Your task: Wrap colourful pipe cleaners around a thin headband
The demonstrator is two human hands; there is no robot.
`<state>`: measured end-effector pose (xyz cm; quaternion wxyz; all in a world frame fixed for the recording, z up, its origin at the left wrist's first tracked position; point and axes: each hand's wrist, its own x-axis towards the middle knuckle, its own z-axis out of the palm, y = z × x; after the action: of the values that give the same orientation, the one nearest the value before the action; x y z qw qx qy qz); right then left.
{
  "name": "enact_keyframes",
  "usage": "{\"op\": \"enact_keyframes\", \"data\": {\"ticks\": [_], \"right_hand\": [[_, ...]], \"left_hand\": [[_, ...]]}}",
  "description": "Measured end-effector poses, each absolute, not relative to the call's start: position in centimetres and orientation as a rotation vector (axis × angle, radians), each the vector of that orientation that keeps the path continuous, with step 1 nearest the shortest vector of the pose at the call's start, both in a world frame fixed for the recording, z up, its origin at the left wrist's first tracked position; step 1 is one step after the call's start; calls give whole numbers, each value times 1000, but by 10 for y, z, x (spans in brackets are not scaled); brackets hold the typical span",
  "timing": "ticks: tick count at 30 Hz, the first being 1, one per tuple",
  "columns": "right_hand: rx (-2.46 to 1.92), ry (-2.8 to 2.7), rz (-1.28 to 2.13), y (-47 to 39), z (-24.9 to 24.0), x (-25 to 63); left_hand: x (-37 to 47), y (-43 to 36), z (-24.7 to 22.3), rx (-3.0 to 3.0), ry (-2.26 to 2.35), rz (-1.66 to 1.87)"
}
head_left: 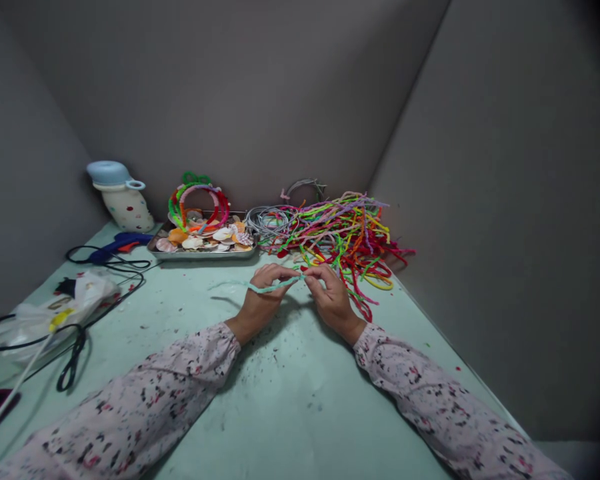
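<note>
Lying along the left edge of the pale green counter (290,413), at about nine o'clock, is a crumpled clear plastic bag (55,310) with a black cable (75,347) looping past it. Behind that, toward ten o'clock, a blue glue gun (120,243) rests near a white dotted jug (123,200) with a light blue lid, which stands against the grey wall. Moving right, at roughly eleven o'clock, a shallow metal tray (205,253) holds seashells (215,237), with brightly wrapped hoops (200,203) propped at its back. In the centre, two arms in pale floral sleeves reach forward. The left hand (263,297) is closed in a pinch on a light green pipe cleaner (273,287), whose loose end trails out toward nine o'clock just above the counter. The right hand (333,297) is also closed, its fingertips pinching the same pipe cleaner just beside the left hand's grip, so the two hands nearly touch. Beyond the hands, at twelve o'clock, lies a coil of grey wire (270,220). To its right, from twelve to two o'clock, a large tangled pile of pipe cleaners (345,233) in red, yellow, green, pink and orange spreads against the right wall, its nearest strands lying just beside the right hand. Small dark scraps speckle the counter beneath both wrists.
</note>
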<state>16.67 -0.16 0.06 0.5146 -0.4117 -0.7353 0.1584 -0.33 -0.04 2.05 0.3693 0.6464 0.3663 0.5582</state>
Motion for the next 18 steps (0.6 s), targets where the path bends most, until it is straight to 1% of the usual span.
{"op": "enact_keyframes", "data": {"ticks": [6, 12, 18], "right_hand": [[-990, -1749, 390, -2, 0, 166], [-981, -1750, 375, -1, -1, 166], [-983, -1746, 374, -2, 0, 166]], "left_hand": [[-3, 0, 20, 1695, 943, 1426], [-3, -3, 23, 1580, 925, 1445], [-4, -4, 23, 1643, 921, 1434]]}}
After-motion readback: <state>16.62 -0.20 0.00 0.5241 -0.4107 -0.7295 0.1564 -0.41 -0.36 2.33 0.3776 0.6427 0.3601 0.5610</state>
